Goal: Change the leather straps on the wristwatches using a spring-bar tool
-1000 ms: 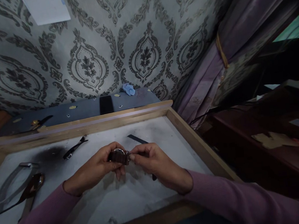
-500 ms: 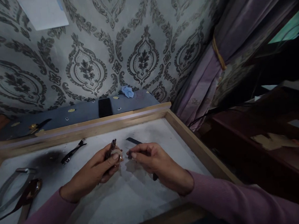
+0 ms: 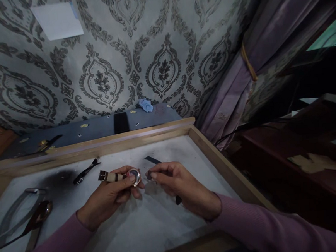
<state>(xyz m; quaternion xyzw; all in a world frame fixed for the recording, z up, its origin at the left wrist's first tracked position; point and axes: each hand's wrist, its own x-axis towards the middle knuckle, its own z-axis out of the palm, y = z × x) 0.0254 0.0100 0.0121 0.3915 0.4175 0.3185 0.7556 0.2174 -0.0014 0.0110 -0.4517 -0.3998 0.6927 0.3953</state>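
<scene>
Brown watch (image 3: 41, 213) left, phone (image 3: 121, 122) far; our left hand (image 3: 112, 193) grips another watch (image 3: 135, 177), facing our right hand (image 3: 176, 181) pinching a dark piece (image 3: 149, 175).

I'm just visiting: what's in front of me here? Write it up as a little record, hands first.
Left hand: holds a watch with a buckled strap
Right hand: pinches a small dark piece, too blurred to identify
Gap: watch and piece apart
Work surface: wood-rimmed tray
Tray's left side: brown-strapped watch
Behind tray: black phone-like slab, crumpled blue item
</scene>
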